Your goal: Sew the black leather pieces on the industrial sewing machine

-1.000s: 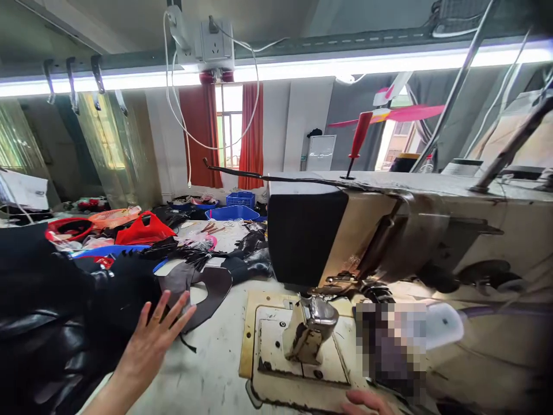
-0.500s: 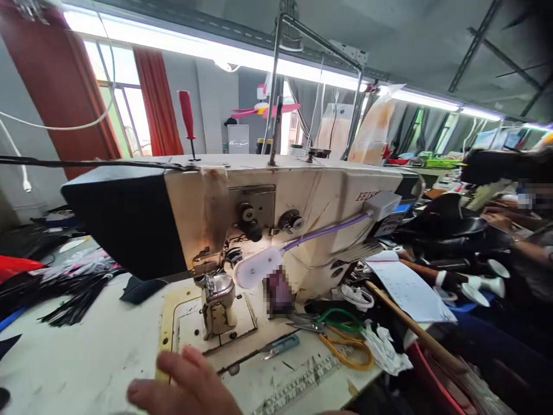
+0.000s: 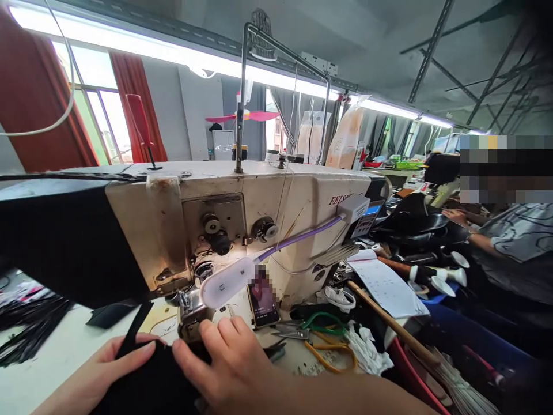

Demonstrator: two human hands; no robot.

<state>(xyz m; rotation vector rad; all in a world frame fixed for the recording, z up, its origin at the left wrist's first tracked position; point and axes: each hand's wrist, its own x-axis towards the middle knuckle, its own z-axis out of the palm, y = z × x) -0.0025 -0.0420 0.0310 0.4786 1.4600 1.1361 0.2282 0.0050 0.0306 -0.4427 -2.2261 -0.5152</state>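
Black material [image 3: 144,383], just in front of the sewing machine [image 3: 298,196], should handle light and limp, best held along its edge, where the left hand [image 3: 113,362] pinches it between fingers; whether the right hand [image 3: 237,358] grips, I cannot tell.

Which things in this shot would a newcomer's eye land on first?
Most likely the big cream sewing machine stretching across the middle, with a red-handled screwdriver standing on its top at the left and a purple-necked lamp angled across its front. Below, the left hand holds black material, with the right hand at its edge.
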